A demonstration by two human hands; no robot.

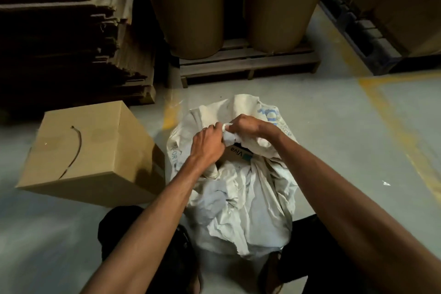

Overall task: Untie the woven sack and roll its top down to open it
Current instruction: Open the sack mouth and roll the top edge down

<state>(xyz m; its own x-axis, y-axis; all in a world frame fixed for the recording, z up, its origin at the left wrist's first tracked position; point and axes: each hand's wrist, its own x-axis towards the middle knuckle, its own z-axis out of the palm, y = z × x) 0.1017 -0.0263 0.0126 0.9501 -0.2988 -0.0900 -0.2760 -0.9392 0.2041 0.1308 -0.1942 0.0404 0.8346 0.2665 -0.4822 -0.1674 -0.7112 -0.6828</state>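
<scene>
Sack [248, 198] first: the white woven bag stands upright on the grey concrete floor [346, 141], between the person's feet and directly below the camera, its body crumpled and its top bunched toward the far side. Behind it, well apart, 2 big brown paper rolls [191, 7] sit on a wooden pallet [248, 64]; a dark stack of flattened cardboard [64, 31] fills the far left, and a closed cardboard box [90, 150] lies just beside the sack's left flank with a loose cord [76, 148] on its lid. A yellow floor line [403, 136] runs along the right.

Judging by the grip, the untying step is in hand. Both hands meet at the gathered neck: the left hand [207, 145] is clenched around a bunch of fabric, and the right hand [243, 124] pinches a small white twist [226, 127] of material or tie between its fingertips. Whether a knot remains there is hidden by the fingers. A gap below the hands already shows a printed carton [238, 153] inside.

Next, I reckon, the twist needs pulling free, then both hands must spread to opposite rims and fold the top outward and down. Room is open to the right and far side; the box crowds the left, so the rolled rim may brush it.
</scene>
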